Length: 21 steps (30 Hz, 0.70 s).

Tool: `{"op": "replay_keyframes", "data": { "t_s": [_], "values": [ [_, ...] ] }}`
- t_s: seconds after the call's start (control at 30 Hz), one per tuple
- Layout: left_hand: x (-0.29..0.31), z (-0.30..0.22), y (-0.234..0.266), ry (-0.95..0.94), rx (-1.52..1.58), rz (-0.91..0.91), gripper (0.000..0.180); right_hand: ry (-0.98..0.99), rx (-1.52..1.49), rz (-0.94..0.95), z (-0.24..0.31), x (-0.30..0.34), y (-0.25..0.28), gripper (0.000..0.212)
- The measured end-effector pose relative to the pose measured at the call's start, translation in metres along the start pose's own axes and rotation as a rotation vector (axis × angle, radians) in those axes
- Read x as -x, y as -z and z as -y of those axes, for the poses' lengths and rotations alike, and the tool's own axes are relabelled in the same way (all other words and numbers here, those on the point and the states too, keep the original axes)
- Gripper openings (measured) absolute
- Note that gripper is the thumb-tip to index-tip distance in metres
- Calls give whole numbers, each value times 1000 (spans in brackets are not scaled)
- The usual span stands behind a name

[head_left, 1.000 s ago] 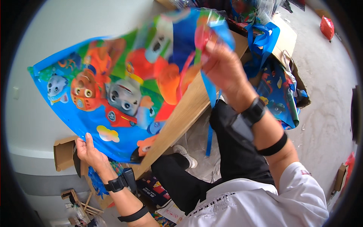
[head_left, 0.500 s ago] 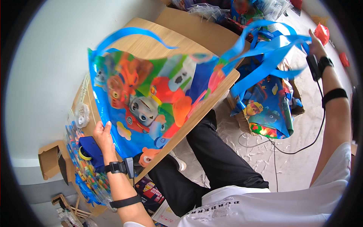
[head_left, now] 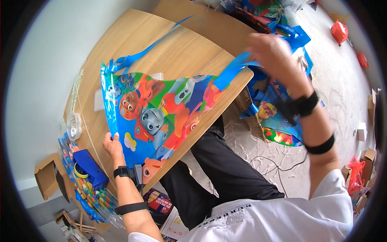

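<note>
A bright blue plastic kite printed with cartoon puppies (head_left: 157,117) lies flat on the round-cornered wooden table (head_left: 133,44). The left hand (head_left: 112,146), at the kite's seven o'clock, pins its edge with curled fingers. At two o'clock the blurred right hand (head_left: 271,51) pinches its blue ribbon tail (head_left: 234,70).

Standing against a pale grey wall (head_left: 36,72) on the left: a light wooden table (head_left: 177,44), daylight lying evenly across its top. Spreading out to the right, a pale concrete floor (head_left: 346,92), littered with red scraps (head_left: 339,31) far off and small cardboard boxes (head_left: 369,155) near the right edge. Leaning near left, an open cardboard box (head_left: 45,181).
</note>
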<state>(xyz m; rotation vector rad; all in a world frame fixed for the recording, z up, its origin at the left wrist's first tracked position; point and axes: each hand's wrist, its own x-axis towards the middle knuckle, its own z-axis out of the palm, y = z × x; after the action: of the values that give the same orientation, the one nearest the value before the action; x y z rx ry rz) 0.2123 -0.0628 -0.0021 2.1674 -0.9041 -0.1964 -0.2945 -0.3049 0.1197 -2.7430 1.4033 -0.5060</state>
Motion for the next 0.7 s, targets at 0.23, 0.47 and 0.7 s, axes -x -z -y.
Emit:
{"op": "replay_keyframes", "data": {
  "t_s": [0.23,0.47,0.7],
  "values": [
    [12,-9,-15,19,11,-75,7,527,-256,-33,181,44,-93,58],
    [7,6,-13,31,192,-106,4,443,-411,105,156,79,-125,76],
    [9,17,-17,-6,144,-173,17,392,-318,146,137,73,-119,83]
  ]
}}
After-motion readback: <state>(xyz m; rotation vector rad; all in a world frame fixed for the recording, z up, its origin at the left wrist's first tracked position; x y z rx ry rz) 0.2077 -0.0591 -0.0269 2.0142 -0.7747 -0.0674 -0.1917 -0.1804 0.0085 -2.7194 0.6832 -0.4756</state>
